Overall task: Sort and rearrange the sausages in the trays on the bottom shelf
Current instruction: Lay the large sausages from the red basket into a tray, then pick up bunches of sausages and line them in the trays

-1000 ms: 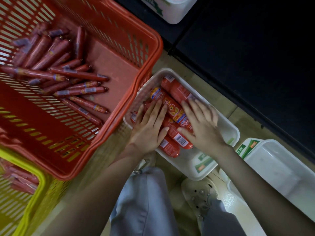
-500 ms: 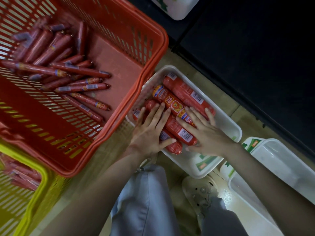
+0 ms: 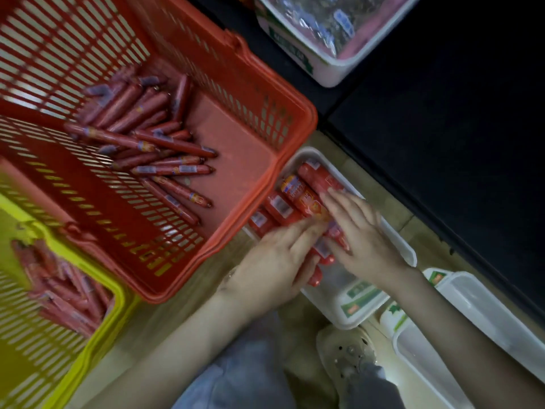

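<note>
Glossy film-wrapped sausages [image 3: 306, 196], smooth white plastic tray [image 3: 398, 243]

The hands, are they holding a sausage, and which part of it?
Neither clearly grips one. The left hand and right hand lie flat on the near ends of the fat sausages in the white tray, pressing them together.

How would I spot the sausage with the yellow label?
Find the big red basket; the white tray sits against its lower right corner. Inside, the sausage with the yellow label lies second from the far edge; its neighbours carry plain white barcode labels.
</note>
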A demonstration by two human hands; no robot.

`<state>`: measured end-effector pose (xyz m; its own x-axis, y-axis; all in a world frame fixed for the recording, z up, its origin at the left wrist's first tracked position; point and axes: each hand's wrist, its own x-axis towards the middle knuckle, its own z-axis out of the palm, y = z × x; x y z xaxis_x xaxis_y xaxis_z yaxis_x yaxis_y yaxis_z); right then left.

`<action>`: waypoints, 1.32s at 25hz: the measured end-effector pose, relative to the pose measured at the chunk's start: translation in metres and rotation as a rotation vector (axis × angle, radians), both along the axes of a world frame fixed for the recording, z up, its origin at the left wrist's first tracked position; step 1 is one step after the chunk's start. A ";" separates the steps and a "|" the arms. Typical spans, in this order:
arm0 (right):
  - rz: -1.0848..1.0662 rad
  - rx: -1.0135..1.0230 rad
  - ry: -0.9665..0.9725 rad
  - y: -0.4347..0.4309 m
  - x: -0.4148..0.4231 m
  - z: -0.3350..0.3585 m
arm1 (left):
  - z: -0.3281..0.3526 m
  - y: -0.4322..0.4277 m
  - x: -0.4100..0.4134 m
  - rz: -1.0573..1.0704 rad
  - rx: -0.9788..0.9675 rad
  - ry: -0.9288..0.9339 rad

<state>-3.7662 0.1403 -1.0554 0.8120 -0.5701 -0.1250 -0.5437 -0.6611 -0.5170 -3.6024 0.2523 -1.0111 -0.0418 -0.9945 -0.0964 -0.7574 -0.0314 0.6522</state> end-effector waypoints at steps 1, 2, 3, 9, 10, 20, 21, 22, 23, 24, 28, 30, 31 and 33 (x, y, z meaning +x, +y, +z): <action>-0.027 -0.034 -0.108 -0.007 0.017 0.023 | 0.026 0.001 0.011 0.010 -0.023 0.118; -0.035 -0.091 -0.209 -0.013 0.038 0.048 | 0.052 0.005 0.025 0.042 -0.038 0.210; -0.039 -0.148 -0.296 -0.017 0.059 0.070 | 0.074 0.010 0.039 0.080 -0.063 0.253; 0.045 -0.277 -0.365 -0.010 0.209 0.112 | 0.064 0.036 0.194 0.532 -0.087 -0.434; 0.062 -0.284 -0.318 -0.008 0.236 0.105 | 0.050 0.042 0.224 0.631 0.008 -0.567; 0.383 -0.308 0.389 0.035 0.418 -0.039 | 0.007 0.056 0.284 0.869 0.215 -0.679; 0.374 -0.383 0.384 0.035 0.420 -0.044 | 0.005 0.056 0.285 0.873 0.207 -0.688; 0.371 -0.452 0.373 0.034 0.422 -0.048 | 0.003 0.057 0.286 0.877 0.205 -0.693; 0.370 -0.516 0.358 0.032 0.420 -0.052 | 0.002 0.058 0.286 0.880 0.206 -0.691; 0.367 -0.573 0.336 0.030 0.418 -0.056 | 0.001 0.059 0.286 0.881 0.198 -0.696; 0.297 -0.665 0.261 0.018 0.403 -0.073 | -0.001 0.058 0.287 0.885 0.193 -0.712; 0.308 -0.634 0.295 0.016 0.392 -0.076 | -0.001 0.059 0.287 0.878 0.199 -0.712; 0.324 -0.642 0.302 0.015 0.388 -0.078 | -0.001 0.059 0.287 0.873 0.205 -0.713; 0.350 -0.613 0.341 0.011 0.380 -0.072 | -0.002 0.060 0.288 0.870 0.217 -0.708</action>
